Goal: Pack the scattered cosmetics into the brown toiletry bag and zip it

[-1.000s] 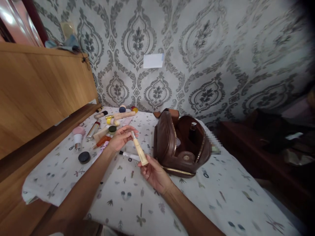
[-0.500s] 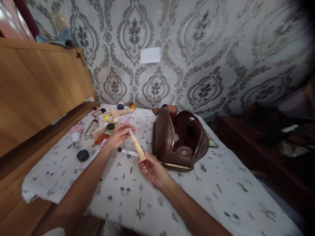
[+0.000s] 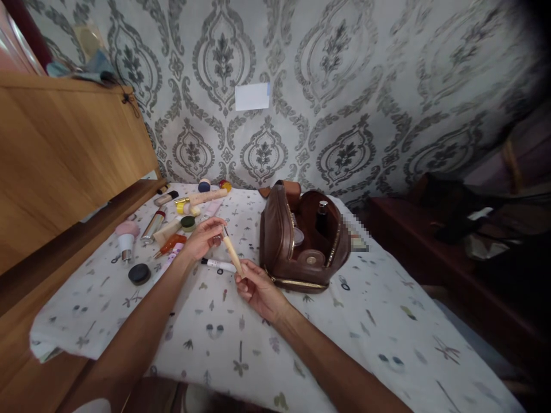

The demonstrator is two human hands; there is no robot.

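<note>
Nearest, right hand (image 3: 260,289): thumb and fingers closed on the lower end of a slim pale-yellow cosmetic tube (image 3: 232,252). Tube held aslant above the patterned cloth (image 3: 318,355), white-handled makeup brush (image 3: 220,265) lying just behind. Left hand (image 3: 204,238) pinching the narrow upper tip, fingertips only. Judged light, softish in the body, firmer at the tip, perhaps slick; unlikely to break, though a hard squeeze might dent it. Best hold: lower body, light pinch. Beyond, brown zippered toiletry bag (image 3: 271,235), gaping open
</note>
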